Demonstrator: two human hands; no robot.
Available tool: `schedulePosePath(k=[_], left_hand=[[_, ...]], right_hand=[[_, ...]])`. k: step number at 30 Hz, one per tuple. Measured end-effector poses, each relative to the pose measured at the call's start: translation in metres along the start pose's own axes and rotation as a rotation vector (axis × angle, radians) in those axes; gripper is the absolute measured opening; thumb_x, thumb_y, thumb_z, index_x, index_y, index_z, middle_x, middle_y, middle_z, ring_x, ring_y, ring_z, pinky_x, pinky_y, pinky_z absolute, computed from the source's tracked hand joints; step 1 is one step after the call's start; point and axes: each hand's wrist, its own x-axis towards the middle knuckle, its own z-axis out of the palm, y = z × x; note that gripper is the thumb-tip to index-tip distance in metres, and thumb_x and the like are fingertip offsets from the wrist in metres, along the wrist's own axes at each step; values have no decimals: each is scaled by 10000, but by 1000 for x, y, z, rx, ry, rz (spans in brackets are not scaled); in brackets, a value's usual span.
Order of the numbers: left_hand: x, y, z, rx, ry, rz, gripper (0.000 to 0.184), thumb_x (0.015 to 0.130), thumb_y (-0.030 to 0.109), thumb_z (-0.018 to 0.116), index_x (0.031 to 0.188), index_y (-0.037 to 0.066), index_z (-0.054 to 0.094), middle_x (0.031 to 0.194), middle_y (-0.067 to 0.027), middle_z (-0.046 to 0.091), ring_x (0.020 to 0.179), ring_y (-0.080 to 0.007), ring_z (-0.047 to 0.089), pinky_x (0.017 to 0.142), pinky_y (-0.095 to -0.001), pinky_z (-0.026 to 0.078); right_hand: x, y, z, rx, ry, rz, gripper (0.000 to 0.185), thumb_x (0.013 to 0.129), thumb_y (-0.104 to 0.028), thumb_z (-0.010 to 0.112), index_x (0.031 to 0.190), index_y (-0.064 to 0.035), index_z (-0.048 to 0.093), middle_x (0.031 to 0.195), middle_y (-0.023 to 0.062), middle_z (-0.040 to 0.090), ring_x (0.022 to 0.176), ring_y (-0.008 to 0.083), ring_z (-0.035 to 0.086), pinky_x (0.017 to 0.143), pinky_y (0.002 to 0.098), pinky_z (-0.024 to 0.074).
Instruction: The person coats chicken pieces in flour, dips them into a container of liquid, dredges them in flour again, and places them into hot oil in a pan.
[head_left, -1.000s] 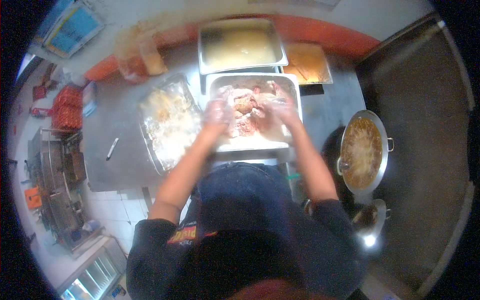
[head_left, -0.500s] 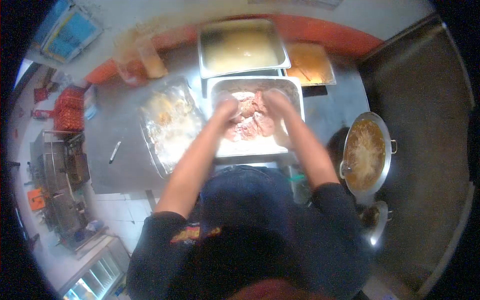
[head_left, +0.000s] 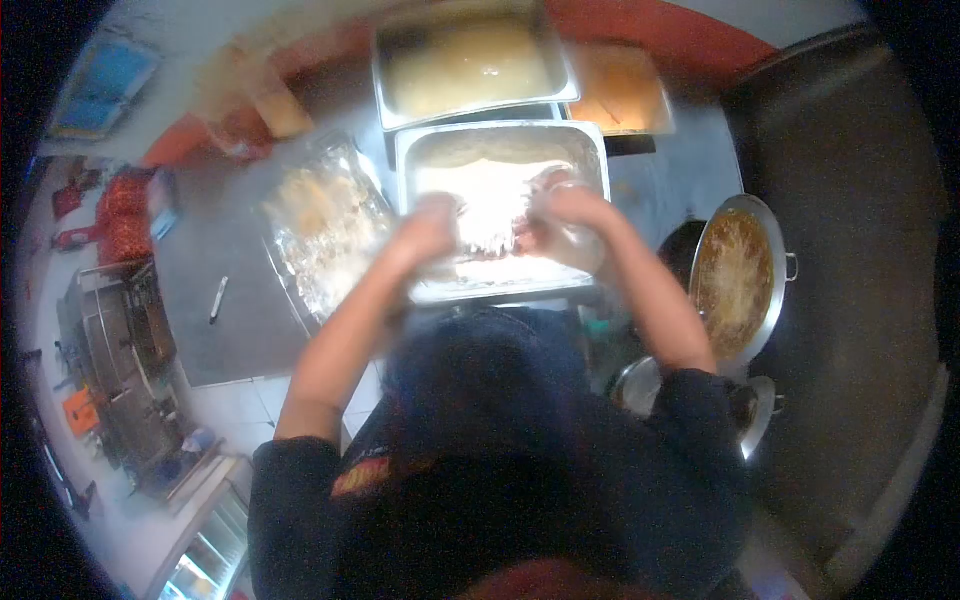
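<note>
A white rectangular tub (head_left: 600, 160) stands in front of me, with white powder like flour (head_left: 490, 195) heaped in its middle. Reddish raw meat (head_left: 530, 238) shows from under the powder near the tub's right side. At the left part of the heap is my left hand (head_left: 432, 228), blurred, with its fingers hidden in glare and powder. My right hand (head_left: 565, 205) is inside the tub on the right, close to the meat. Its fingers are smeared by motion, so I cannot tell whether it grips anything.
Behind the tub sits a metal pan (head_left: 385, 110) of pale liquid, beside an orange-filled tray (head_left: 615, 90). A plastic-lined tray (head_left: 325, 230) with whitish crumbs lies left, near a marker (head_left: 218, 300). To the right stands a wide pan of bubbling oil (head_left: 738, 280).
White powder now covers most of the meat that lay bare before. Both my hands have come lower in the tub, and the camera view has shifted slightly.
</note>
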Motion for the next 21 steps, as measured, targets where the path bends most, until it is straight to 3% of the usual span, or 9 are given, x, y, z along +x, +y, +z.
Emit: schedulePosePath(k=[3, 7, 11, 13, 14, 16, 17, 19, 21], left_hand=[[-16, -2, 35, 146, -164, -61, 232, 706, 152, 574, 796, -59, 609, 851, -244, 586, 785, -372, 555, 767, -421, 441], [-2, 6, 52, 51, -458, -207, 230, 764, 114, 532, 864, -82, 599, 931, -248, 598, 797, -341, 593, 747, -400, 473], [4, 15, 52, -379, -263, -435, 232, 793, 61, 489, 960, -80, 567, 968, -223, 600, 822, -309, 605, 736, -379, 497], [4, 17, 53, -620, -148, -530, 246, 807, 35, 468, 1008, -79, 550, 987, -211, 601, 834, -293, 611, 731, -368, 510], [4, 14, 57, -721, -112, -565, 255, 814, 22, 457, 1032, -79, 542, 997, -204, 601, 840, -285, 615, 728, -363, 516], [5, 10, 69, -929, -69, -620, 277, 828, -4, 436, 1080, -78, 526, 1016, -192, 603, 852, -269, 621, 723, -352, 528], [5, 4, 84, -1062, -57, -643, 291, 835, -17, 425, 1104, -77, 518, 1025, -186, 603, 858, -261, 624, 721, -347, 534], [6, -4, 100, -1312, -55, -677, 309, 834, -44, 412, 1128, -64, 502, 1021, -172, 602, 861, -257, 623, 706, -352, 544], [8, 36, 53, -1695, 30, -826, 314, 840, -55, 400, 1131, -31, 515, 1009, -163, 606, 871, -256, 624, 708, -363, 549]], right_hand=[[10, 56, 32, -253, 46, -86, 274, 767, -245, 487, 817, -27, 645, 872, 181, 631, 811, 318, 595, 725, 411, 459], [25, 63, 57, -232, 18, 200, 336, 827, -266, 431, 842, -9, 647, 887, 182, 632, 822, 287, 615, 765, 394, 459], [20, 49, 47, -412, -190, 30, 324, 825, -250, 440, 830, -2, 648, 891, 208, 624, 813, 311, 611, 756, 390, 457], [9, 37, 45, -17, -139, 247, 280, 817, -212, 467, 750, 1, 638, 834, 214, 627, 783, 277, 615, 709, 383, 469], [1, 29, 46, -18, -140, 248, 280, 817, -212, 467, 750, 1, 638, 834, 214, 627, 783, 277, 615, 709, 383, 469], [-13, 15, 52, 607, -78, 518, 252, 840, -206, 467, 824, -9, 623, 840, 152, 616, 790, 219, 588, 698, 378, 470], [-11, 20, 62, 601, -80, 521, 252, 840, -206, 467, 824, -9, 623, 840, 152, 616, 790, 219, 588, 698, 378, 470], [-4, 35, 87, 1175, -7, 567, 200, 838, -233, 520, 861, -57, 611, 712, 37, 567, 595, 189, 533, 532, 341, 452], [-12, 14, 74, 1282, 0, 541, 222, 846, -265, 531, 901, -61, 598, 746, 52, 568, 635, 190, 530, 572, 350, 471]])
